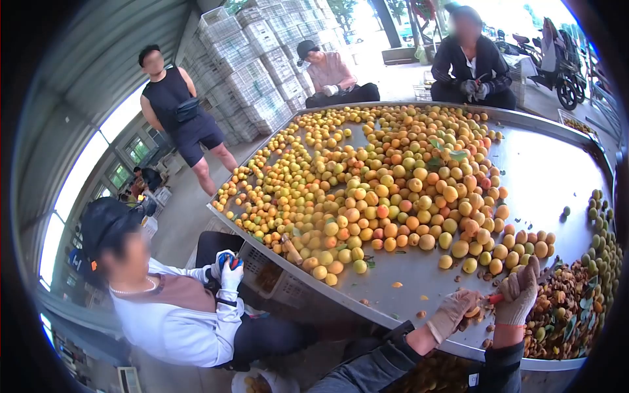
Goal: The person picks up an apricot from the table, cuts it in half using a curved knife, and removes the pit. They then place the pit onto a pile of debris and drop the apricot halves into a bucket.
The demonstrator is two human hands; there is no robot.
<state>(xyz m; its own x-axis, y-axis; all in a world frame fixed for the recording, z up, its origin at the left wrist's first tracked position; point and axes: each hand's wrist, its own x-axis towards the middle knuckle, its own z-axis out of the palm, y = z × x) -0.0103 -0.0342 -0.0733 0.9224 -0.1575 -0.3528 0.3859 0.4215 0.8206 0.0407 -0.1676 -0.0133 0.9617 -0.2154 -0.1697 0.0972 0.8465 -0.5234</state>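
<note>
My left hand [453,310], in a tan work glove, is closed at the near edge of the metal table, with orange apricot flesh [472,312] showing at its fingertips. Just to its right, my right hand [519,293], gloved too, is wrapped round a small red-handled tool [496,299] that points toward the left hand. The tool's working end is too small to make out. Beyond both hands lies a big spread of yellow-orange apricots [419,190]. Close to my right hand is a heap of brown pits and scraps [560,304].
Greenish fruit [601,242] lines the table's right side. A wooden-handled object [292,250] rests among the apricots at the left edge. A person [173,308] sits at the left; others sit across the table and one stands. White crates [252,62] are stacked behind.
</note>
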